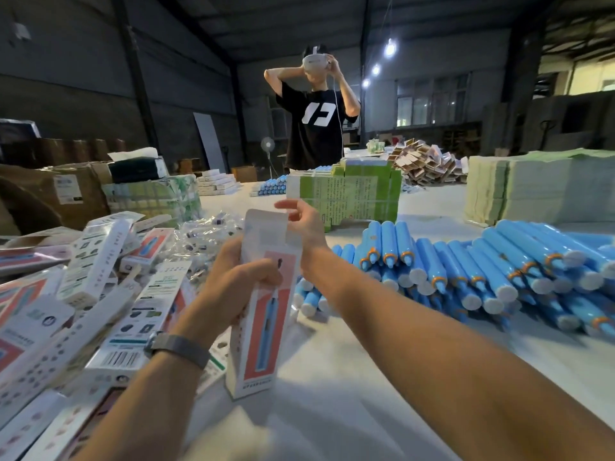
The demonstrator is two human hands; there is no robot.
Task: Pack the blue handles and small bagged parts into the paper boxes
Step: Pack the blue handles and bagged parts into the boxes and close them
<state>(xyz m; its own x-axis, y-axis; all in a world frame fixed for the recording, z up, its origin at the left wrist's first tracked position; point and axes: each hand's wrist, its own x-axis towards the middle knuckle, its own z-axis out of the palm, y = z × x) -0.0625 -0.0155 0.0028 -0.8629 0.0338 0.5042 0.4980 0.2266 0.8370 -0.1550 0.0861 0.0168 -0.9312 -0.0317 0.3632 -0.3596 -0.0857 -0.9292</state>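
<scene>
My left hand (238, 277) grips a tall white and red paper box (263, 327) around its middle and holds it upright over the table. The box's top flap (264, 217) stands open. My right hand (301, 221) is at the top of the box, its fingers touching the flap's right edge. A large pile of blue handles (482, 277) with orange rings lies to the right. Small clear bagged parts (206, 237) are heaped behind the box. Whether the box holds anything is hidden.
Many paper boxes (83, 294) are piled on the left. A green printed stack (349, 194) stands behind my hands, and a tall stack of paper sheets (532, 184) at the right. A person in a black shirt (316, 128) stands across the white table (332, 410).
</scene>
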